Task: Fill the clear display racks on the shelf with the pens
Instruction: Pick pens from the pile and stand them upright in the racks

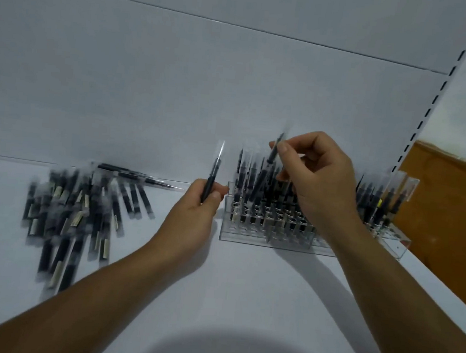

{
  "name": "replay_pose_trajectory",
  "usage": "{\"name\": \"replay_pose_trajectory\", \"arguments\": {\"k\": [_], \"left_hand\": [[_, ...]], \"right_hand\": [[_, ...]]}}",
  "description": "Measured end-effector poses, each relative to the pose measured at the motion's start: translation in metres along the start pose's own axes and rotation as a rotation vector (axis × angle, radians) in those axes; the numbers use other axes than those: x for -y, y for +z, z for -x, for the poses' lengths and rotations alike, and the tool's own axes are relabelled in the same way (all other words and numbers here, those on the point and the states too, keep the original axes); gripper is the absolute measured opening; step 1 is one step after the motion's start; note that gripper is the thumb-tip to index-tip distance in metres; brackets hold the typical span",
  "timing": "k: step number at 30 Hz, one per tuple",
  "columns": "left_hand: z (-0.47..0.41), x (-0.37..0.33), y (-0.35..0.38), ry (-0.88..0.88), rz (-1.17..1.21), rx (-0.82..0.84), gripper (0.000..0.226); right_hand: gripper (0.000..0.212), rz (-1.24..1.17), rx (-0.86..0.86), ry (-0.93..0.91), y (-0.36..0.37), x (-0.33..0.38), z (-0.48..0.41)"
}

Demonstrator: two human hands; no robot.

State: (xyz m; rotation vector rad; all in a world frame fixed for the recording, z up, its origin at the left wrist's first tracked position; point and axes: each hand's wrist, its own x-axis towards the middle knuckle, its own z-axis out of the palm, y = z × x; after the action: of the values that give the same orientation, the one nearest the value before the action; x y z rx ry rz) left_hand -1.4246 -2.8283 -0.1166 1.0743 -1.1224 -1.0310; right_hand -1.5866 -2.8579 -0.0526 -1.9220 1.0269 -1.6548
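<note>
Your left grip (195,209) is curled round the lower part of a pen (212,178) and holds it upright, most of its length rising above the fingers, just left of the clear rack (249,235). Your right grip (319,178) pinches a second pen (273,154) between thumb and fingertips above the rack. It tilts, with its lower end down among the pens standing there. The loose pile of pens (68,207) lies on the shelf (244,290), well left of both grips.
</note>
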Motion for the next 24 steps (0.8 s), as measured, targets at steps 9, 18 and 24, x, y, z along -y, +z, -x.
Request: {"name": "replay_pose_trajectory", "arguments": {"k": [9,18,24], "left_hand": [[0.002,0.003,0.0,-0.026,-0.031,0.003,0.021],[0.0,0.008,-0.005,0.025,-0.143,0.006,0.021],[0.0,0.008,-0.004,0.032,-0.125,-0.006,0.02]], "right_hand": [[0.012,0.015,0.019,-0.022,0.019,-0.01,0.0],[0.014,0.104,0.049,-0.036,0.02,-0.011,0.0],[0.018,0.121,0.165,0.069,0.026,-0.019,0.007]]}}
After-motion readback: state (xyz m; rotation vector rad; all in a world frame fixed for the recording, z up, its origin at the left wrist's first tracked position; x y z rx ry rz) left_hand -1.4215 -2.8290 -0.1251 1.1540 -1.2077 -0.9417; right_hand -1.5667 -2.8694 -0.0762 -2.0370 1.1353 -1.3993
